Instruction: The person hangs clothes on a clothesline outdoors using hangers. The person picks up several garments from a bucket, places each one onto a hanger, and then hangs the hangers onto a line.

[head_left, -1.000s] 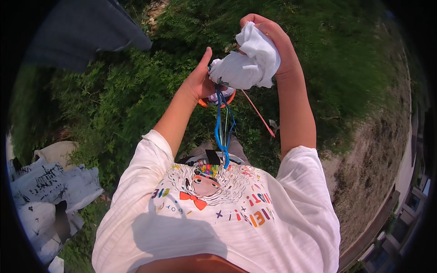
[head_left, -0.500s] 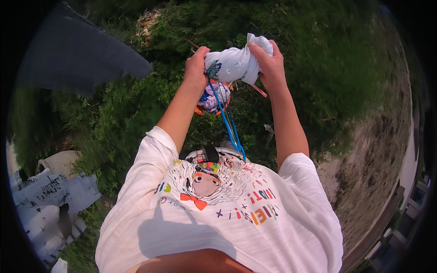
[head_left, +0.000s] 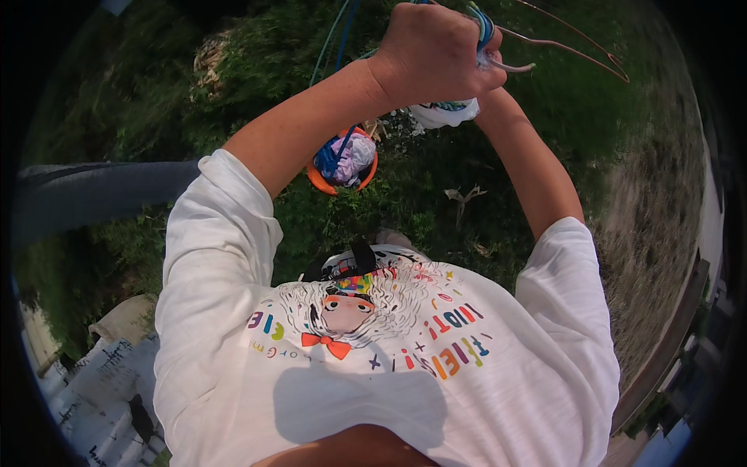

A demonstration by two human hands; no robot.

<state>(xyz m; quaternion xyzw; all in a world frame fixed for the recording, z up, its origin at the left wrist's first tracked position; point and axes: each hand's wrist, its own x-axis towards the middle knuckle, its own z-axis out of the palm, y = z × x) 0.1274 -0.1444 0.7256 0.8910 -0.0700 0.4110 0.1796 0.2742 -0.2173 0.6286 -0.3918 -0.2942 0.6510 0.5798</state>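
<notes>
My left hand [head_left: 436,54] is raised at the top of the view, closed in a fist around a bunched white cloth [head_left: 445,116]. A lower part of the cloth, with a dark green print, bulges out below the fist. Blue wire loops [head_left: 484,29] and a copper-coloured wire hanger [head_left: 572,47] stick out at the same fist. My right hand [head_left: 491,95] is behind the left one, against the cloth; its fingers are hidden. White specks like water drops [head_left: 401,124] show just under the cloth.
Below the hands an orange bucket [head_left: 320,180] holds lilac and blue cloth [head_left: 354,158]. Green plants [head_left: 288,233] surround it. A dark hanging fabric [head_left: 109,191] reaches in from the left. White sheets [head_left: 109,389] lie at lower left, and dry ground [head_left: 654,233] runs along the right.
The two hands were apart, with the cloth stretched between them. Now the left hand has turned over in front of the right, and the hangers point up and right.
</notes>
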